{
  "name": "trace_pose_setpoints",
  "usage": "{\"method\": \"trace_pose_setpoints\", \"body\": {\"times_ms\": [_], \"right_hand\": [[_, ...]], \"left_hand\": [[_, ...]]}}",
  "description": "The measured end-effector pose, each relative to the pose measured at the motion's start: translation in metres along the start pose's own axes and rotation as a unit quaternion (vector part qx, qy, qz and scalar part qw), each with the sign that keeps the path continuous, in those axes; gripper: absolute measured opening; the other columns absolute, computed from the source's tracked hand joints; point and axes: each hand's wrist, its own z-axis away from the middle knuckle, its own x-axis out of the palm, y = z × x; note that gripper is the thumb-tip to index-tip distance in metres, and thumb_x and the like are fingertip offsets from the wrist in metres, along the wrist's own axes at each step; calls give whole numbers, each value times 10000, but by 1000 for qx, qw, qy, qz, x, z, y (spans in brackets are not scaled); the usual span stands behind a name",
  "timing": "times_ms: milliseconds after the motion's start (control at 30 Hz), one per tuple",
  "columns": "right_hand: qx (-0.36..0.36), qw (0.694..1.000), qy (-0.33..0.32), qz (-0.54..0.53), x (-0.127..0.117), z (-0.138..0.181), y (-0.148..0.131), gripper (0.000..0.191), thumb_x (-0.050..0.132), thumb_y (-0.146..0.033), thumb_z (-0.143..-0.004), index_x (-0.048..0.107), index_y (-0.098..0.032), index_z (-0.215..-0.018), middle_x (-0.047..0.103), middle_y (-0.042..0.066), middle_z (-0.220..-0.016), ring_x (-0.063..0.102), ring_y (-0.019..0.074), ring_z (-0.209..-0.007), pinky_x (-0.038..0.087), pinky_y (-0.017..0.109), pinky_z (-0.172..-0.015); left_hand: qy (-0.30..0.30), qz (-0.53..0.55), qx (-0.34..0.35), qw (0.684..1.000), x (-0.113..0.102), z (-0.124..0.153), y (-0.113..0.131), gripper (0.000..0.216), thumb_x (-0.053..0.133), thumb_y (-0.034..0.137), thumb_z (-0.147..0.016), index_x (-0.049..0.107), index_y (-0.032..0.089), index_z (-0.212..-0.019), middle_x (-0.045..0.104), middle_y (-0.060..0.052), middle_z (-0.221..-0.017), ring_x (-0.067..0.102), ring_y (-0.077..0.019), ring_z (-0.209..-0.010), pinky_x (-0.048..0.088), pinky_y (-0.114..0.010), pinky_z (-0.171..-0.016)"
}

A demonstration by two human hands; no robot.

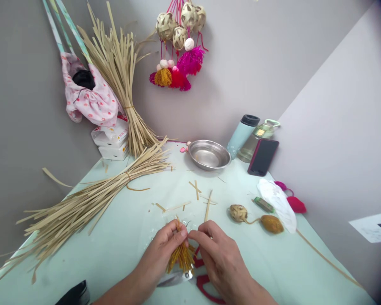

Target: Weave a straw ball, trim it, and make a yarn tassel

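Observation:
My left hand (163, 250) pinches the top of a golden-yellow tassel (181, 256), whose threads hang down between my two hands. My right hand (217, 254) is closed in a pinch at the same tassel top, fingertips meeting those of the left. Red-handled scissors (206, 281) lie on the pale green table (120, 237) just under my hands. A small woven bamboo ball with a mustard tassel (255, 219) lies to the right of my hands.
A bundle of bamboo strips (92, 199) lies across the left of the table, another (123, 80) leans in the corner. A steel bowl (208, 154), two bottles (246, 135) and a phone (263, 156) stand at the back. Finished balls with tassels (179, 42) hang above.

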Motion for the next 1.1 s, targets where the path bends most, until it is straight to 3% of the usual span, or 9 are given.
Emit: {"method": "trace_pose_setpoints", "body": {"times_ms": [267, 333, 433, 500, 633, 767, 800, 1000, 1100], "right_hand": [[-29, 991, 0, 132, 6, 2, -3, 282, 386, -19, -839, 607, -180, -907, 541, 61, -780, 490, 185, -637, 414, 279, -554], [-5, 983, -9, 182, 8, 1, 2, 256, 404, -22, -835, 602, -184, -840, 538, 55, -753, 496, 198, -637, 407, 298, -560], [82, 972, -19, 217, 6, 0, 11, 249, 414, -72, -875, 613, -174, -984, 561, 59, -775, 540, 224, -669, 427, 331, -587], [140, 979, -28, 148, 0, -3, 13, 257, 404, -158, -933, 579, -179, -1119, 577, 58, -828, 563, 208, -675, 445, 323, -599], [196, 971, -65, -123, -10, -8, 4, 264, 468, -291, -955, 524, -238, -1207, 580, 31, -961, 570, 147, -719, 474, 261, -661], [240, 923, -129, -272, -10, -11, -5, 96, 610, -290, -877, 614, -194, -876, 582, -10, -757, 531, 134, -670, 443, 236, -628], [257, 907, -134, -305, -9, -11, -5, 145, 601, -303, -882, 607, -181, -803, 571, -14, -711, 523, 131, -652, 433, 234, -611], [321, 813, -114, -472, -12, -15, 1, 348, 639, -471, -827, 643, -133, -743, 577, -1, -648, 488, 107, -590, 403, 222, -571], [359, 793, -101, -481, -15, -18, 2, 388, 670, -498, -788, 661, -125, -678, 540, -20, -573, 374, 70, -512, 309, 192, -497]], "left_hand": [[-7, -38, 32, 999, -1, -2, -2, 317, 524, 454, -890, 468, 187, -728, 447, 37, -688, 409, -116, -641, 346, -241, -627], [-8, -53, 37, 998, -1, -2, -1, 319, 528, 453, -888, 469, 187, -722, 445, 40, -678, 399, -113, -629, 336, -236, -616], [0, -58, 30, 998, -1, -1, 0, 316, 530, 449, -888, 471, 189, -718, 445, 43, -663, 391, -108, -608, 324, -230, -593], [0, -54, 24, 998, -1, -1, 0, 313, 525, 449, -892, 476, 189, -724, 452, 42, -665, 389, -104, -598, 318, -227, -580], [-14, -39, 29, 999, -1, -2, -1, 311, 544, 456, -880, 481, 187, -738, 454, 45, -667, 400, -103, -605, 326, -227, -586], [-20, -24, 22, 999, 1, -2, 0, 312, 559, 469, -866, 480, 188, -754, 475, 38, -682, 427, -116, -642, 352, -237, -621], [-16, -24, 17, 999, 1, -1, 1, 317, 549, 473, -870, 484, 187, -752, 477, 36, -686, 432, -118, -651, 358, -241, -633], [3, -44, -2, 999, 3, 3, 3, 409, 389, 534, -928, 558, 191, -786, 542, 7, -745, 497, -152, -738, 380, -272, -715], [-20, -31, -13, 999, 4, 4, 1, 426, 393, 545, -923, 592, 182, -825, 578, -18, -796, 531, -175, -784, 395, -298, -754]]}}
